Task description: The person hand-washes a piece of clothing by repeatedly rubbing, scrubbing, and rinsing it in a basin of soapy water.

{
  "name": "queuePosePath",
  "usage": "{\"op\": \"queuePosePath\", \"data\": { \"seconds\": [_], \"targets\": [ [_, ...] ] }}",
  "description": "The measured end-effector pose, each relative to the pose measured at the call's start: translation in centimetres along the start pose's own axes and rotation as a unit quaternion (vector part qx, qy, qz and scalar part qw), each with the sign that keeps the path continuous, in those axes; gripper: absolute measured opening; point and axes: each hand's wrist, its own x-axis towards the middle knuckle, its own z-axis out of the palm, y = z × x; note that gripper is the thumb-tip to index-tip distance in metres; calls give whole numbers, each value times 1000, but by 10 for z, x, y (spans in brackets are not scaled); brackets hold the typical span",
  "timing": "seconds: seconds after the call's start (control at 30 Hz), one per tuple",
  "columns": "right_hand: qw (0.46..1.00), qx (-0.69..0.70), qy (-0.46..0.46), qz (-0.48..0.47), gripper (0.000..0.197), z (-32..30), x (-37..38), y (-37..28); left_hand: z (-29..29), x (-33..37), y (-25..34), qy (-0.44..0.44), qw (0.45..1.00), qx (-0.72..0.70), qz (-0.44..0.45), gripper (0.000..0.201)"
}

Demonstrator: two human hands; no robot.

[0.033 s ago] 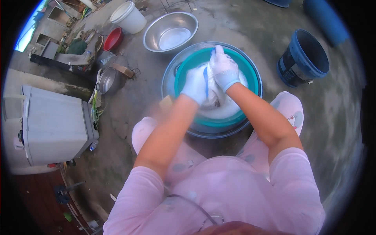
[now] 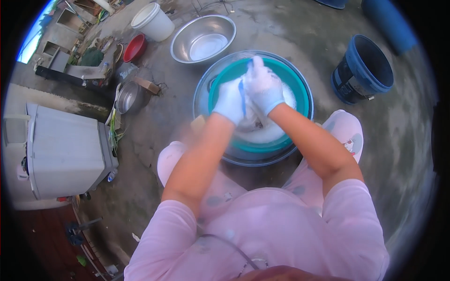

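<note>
Both my hands wear pale gloves and are close together over a teal basin [image 2: 307,100] of suds. My left hand [image 2: 230,99] is closed on a wet white cloth [image 2: 251,121] with a dark patch, which hangs into the foam. Up against it, my right hand [image 2: 265,88] is also closed on the cloth, its knuckles toward the far rim. A blue strip [image 2: 242,96] shows between the hands; whether it belongs to cloth or glove I cannot tell. The fingertips are blurred and partly hidden. The teal basin rests inside a wider, blue-rimmed basin [image 2: 200,100].
Beyond the basins stand a steel bowl [image 2: 191,42], a white bucket [image 2: 157,28] and a red bowl [image 2: 135,48]. A dark blue bucket [image 2: 342,82] is on the right. To the left are a small steel pot [image 2: 129,97] and a large grey-white bin [image 2: 68,150].
My right hand has shifted slightly left, closer against my left hand. Less of the white cloth shows between them.
</note>
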Motion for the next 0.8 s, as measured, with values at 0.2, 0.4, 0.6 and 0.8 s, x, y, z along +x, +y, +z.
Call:
{"op": "queuePosePath", "data": {
  "seconds": [0.2, 0.4, 0.6, 0.8],
  "targets": [
    [989, -21, -76, -126, 21, -15, -9, -25, -42, -6, -8, -181, 861, 344, 330, 31],
    [952, 223, -210, -23, 41, -40, 59, 24, -12, -23, 54, -81, 993, 85, -15, 42],
    [806, 508, -300, -46, 29, -74, 41, -8, 21, -59, 89, -151, 931, 305, 132, 16],
    [828, 433, -349, 79, 41, -57, 34, 21, 7, -57, 92, -146, 987, -22, 70, 11]
  ]
}}
